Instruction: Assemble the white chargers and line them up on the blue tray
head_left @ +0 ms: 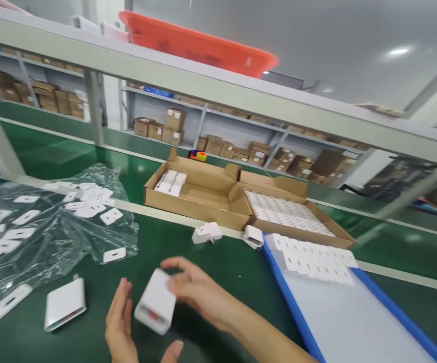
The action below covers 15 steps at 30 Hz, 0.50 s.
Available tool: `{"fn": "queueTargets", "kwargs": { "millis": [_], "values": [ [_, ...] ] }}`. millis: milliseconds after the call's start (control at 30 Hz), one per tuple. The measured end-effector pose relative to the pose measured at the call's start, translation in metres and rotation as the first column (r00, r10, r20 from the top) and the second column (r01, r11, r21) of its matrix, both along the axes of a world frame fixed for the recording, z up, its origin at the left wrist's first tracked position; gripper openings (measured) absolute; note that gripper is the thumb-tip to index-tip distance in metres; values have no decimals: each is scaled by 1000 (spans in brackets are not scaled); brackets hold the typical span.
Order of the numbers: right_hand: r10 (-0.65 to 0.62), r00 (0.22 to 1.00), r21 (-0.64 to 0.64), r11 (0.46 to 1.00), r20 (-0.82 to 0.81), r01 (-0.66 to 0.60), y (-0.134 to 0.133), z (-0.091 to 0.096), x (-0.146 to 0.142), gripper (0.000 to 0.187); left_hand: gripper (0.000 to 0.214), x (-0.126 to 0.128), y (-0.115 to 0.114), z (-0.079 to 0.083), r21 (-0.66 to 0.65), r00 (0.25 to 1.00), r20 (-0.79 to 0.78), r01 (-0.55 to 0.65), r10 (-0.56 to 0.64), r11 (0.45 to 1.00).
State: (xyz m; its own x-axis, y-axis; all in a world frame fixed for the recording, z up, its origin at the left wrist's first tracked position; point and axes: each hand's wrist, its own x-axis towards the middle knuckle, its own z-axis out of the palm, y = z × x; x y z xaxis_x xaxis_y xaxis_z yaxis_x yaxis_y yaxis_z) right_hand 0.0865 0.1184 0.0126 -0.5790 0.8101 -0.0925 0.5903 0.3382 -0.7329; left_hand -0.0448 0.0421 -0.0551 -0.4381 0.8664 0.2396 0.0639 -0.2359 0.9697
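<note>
My right hand (191,287) grips a white charger block (155,301) from above, fingers curled over its upper end. My left hand (122,322) is just left of and below the block, palm turned toward it, fingers stretched out, thumb under the block's lower end. Whether it touches the block I cannot tell. A second white charger (65,304) lies on the green mat to the left. Two more chargers (206,233) (253,236) rest farther back near the cardboard boxes.
A clear plastic bag (52,237) with several white flat parts covers the left. Two open cardboard boxes (203,194) (297,212) hold white parts. A blue-edged tray (339,307) carries rows of white parts on the right. Shelves with cartons stand behind.
</note>
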Motion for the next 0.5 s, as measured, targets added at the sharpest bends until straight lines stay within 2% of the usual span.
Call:
{"fn": "queueTargets", "kwargs": {
  "millis": [33, 100, 200, 267, 367, 433, 500],
  "values": [
    [76, 997, -61, 995, -15, -77, -7, 1, -11, 39, 76, -3, 3, 6, 69, 999, 7, -34, 34, 997],
    [198, 980, -131, 971, -23, -200, -11, 5, -35, 41, 50, -12, 4, 18, 163, 997, 23, -82, 79, 983],
    [209, 977, -58, 977, 44, -206, 16, 8, -68, 47, 29, -30, 0, 36, 219, 982, 35, -187, 184, 958],
    [140, 982, 81, 985, 126, -151, 44, 3, -89, 36, 29, -40, -6, 48, 162, 970, 13, -240, 241, 957],
    [82, 966, 245, 959, 247, -144, 74, -16, -117, 20, 31, -44, -14, 61, -92, 976, -22, -216, 214, 972],
    [58, 953, 305, 940, 297, -152, 81, -29, -126, 14, 32, -42, -20, 65, -183, 985, -19, -171, 171, 968],
    [31, 951, 341, 930, 309, -141, 77, -36, -125, 9, 32, -38, -25, 66, -192, 991, -20, -131, 130, 973]
  ]
}}
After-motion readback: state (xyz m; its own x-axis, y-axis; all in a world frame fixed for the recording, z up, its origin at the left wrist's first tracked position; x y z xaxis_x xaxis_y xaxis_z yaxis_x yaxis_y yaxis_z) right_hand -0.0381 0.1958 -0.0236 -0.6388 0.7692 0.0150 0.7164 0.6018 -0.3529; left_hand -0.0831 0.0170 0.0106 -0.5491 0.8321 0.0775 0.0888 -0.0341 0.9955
